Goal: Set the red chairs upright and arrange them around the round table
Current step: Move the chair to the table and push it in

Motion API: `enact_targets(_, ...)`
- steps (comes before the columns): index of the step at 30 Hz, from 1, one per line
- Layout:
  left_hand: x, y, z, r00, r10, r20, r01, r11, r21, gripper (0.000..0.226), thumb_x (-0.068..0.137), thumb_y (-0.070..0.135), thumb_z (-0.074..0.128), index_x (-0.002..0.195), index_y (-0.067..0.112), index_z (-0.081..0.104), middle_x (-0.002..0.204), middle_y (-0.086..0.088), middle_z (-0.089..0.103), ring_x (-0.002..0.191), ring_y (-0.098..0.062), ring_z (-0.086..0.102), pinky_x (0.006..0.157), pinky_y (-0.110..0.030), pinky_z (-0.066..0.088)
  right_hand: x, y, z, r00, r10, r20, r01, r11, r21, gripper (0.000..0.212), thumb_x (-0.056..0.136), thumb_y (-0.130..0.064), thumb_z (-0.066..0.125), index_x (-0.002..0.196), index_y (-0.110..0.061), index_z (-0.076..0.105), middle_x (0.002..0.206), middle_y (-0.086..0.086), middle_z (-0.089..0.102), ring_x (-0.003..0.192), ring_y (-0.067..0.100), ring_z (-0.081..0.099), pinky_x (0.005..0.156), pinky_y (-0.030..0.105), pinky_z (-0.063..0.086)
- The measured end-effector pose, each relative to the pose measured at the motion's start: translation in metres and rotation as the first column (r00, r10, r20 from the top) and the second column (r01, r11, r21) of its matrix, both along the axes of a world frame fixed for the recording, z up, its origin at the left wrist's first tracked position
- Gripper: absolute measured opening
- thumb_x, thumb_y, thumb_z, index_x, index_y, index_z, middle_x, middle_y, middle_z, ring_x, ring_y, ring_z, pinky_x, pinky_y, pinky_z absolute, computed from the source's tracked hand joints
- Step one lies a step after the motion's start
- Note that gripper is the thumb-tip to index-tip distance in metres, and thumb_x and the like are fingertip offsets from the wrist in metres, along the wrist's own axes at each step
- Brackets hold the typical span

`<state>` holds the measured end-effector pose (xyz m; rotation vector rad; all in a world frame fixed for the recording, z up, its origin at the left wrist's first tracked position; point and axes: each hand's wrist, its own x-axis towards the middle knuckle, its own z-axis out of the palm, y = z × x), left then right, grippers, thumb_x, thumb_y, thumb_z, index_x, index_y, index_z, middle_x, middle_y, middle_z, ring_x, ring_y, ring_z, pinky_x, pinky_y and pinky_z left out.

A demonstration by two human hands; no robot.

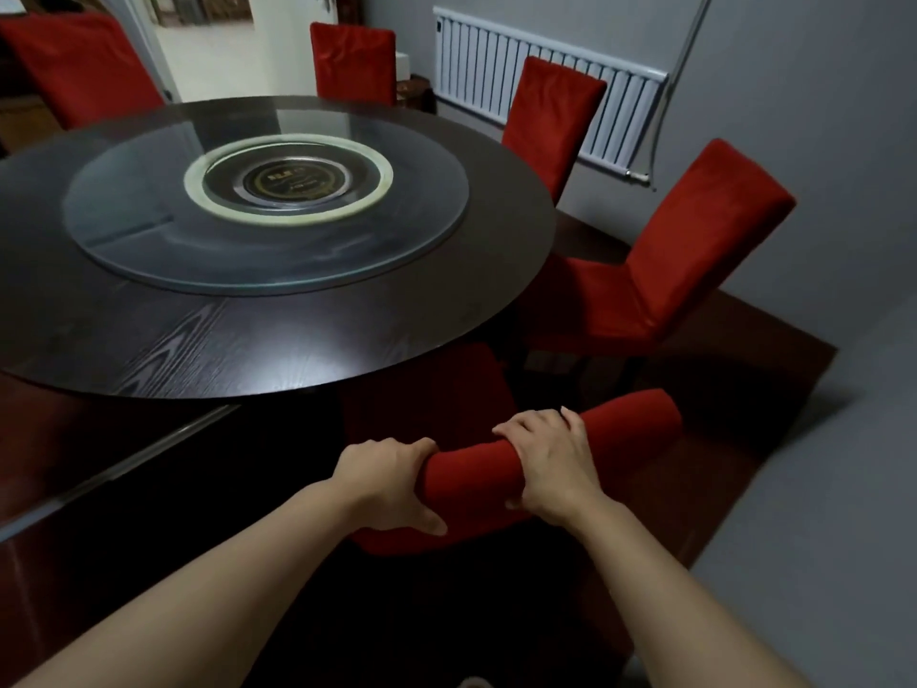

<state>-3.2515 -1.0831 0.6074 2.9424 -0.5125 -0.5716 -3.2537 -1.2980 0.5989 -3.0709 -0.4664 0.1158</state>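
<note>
Grip: left hand (pixel 392 481) and right hand (pixel 551 464) curled over top rail of nearest red chair (pixel 476 469) | Position: upright, seat tucked under round table (pixel 278 340) edge | Risk: hard shove could knock seat into rim, or crowd neighbouring chair (pixel 660 270) on right

matt red cloth chairs (pixel 660 270), dark grained wood table (pixel 258 340), glossy glass turntable (pixel 149 225)

The bench (pixel 278 350) hides the near chair's (pixel 630 414) seat front; the far-left chair (pixel 74 67) is cut by the edge; the glass turntable's (pixel 149 240) label is unreadable.
</note>
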Motion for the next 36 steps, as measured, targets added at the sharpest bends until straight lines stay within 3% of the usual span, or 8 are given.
enact_targets(4, -0.002, -0.007, -0.001, 0.983, 0.031, 0.181, -0.030, 1.000, -0.007, 0.059, 0.062, 0.067, 0.067, 0.109, 0.036, 0.050, 0.093, 0.007, 0.066, 0.089, -0.019, 0.064, 0.066, -0.028, 0.037, 0.007, -0.003, -0.007, 0.998, -0.031, 0.058, 0.030, 0.999, 0.025, 0.068, 0.067, -0.046, 0.080, 0.128, -0.035, 0.051, 0.127, -0.010, 0.052, 0.127, 0.015, 0.039, 0.116, 0.042, 0.005)
enact_targets(8, -0.007, -0.011, -0.008, 0.961, 0.100, 0.256, -0.092, 0.995, -0.045, 0.045, 0.071, 0.061, 0.063, 0.106, 0.034, 0.055, 0.091, 0.007, 0.066, 0.087, -0.016, 0.065, 0.067, -0.028, 0.040, 0.007, -0.007, -0.015, 0.994, -0.017, 0.111, 0.008, 0.997, 0.082, 0.050, 0.069, -0.044, 0.079, 0.115, -0.036, 0.059, 0.114, -0.012, 0.058, 0.116, 0.014, 0.046, 0.114, 0.041, 0.005)
enact_targets(18, -0.013, -0.046, -0.010, 0.964, 0.125, 0.234, -0.112, 0.991, -0.069, 0.038, 0.078, 0.060, 0.060, 0.107, 0.035, 0.055, 0.071, 0.014, 0.047, 0.072, -0.009, 0.058, 0.062, -0.025, 0.037, 0.016, -0.038, -0.008, 0.997, 0.021, 0.070, -0.024, 0.998, 0.051, 0.045, 0.072, -0.045, 0.077, 0.113, -0.036, 0.061, 0.113, -0.011, 0.057, 0.116, 0.014, 0.045, 0.113, 0.038, 0.006)
enact_targets(24, -0.021, -0.067, -0.013, 0.945, 0.176, 0.277, -0.152, 0.983, -0.104, 0.036, 0.081, 0.058, 0.058, 0.107, 0.034, 0.053, 0.084, 0.011, 0.063, 0.079, -0.014, 0.065, 0.062, -0.026, 0.040, 0.022, -0.055, -0.007, 0.998, 0.050, 0.035, -0.051, 0.999, 0.012, 0.043, 0.072, -0.046, 0.077, 0.111, -0.039, 0.060, 0.114, -0.012, 0.056, 0.116, 0.013, 0.044, 0.113, 0.039, 0.008)
enact_targets(30, -0.025, -0.096, -0.012, 0.947, 0.181, 0.264, -0.160, 0.982, -0.101, 0.033, 0.085, 0.051, 0.056, 0.110, 0.030, 0.049, 0.084, 0.009, 0.061, 0.079, -0.016, 0.064, 0.060, -0.026, 0.037, 0.035, -0.082, -0.003, 0.992, 0.115, -0.048, -0.117, 0.992, -0.046, 0.045, 0.073, -0.041, 0.076, 0.115, -0.040, 0.059, 0.120, -0.014, 0.055, 0.125, 0.013, 0.037, 0.114, 0.045, -0.002)
enact_targets(36, -0.020, -0.124, -0.006, 0.966, 0.179, 0.186, -0.155, 0.979, -0.133, 0.036, 0.087, 0.046, 0.056, 0.114, 0.024, 0.047, 0.093, 0.005, 0.064, 0.085, -0.019, 0.065, 0.065, -0.028, 0.041, 0.038, -0.100, 0.001, 0.999, 0.027, -0.025, -0.029, 0.997, -0.069, 0.042, 0.075, -0.026, 0.073, 0.113, -0.040, 0.061, 0.123, -0.010, 0.051, 0.130, 0.018, 0.030, 0.113, 0.053, -0.008)
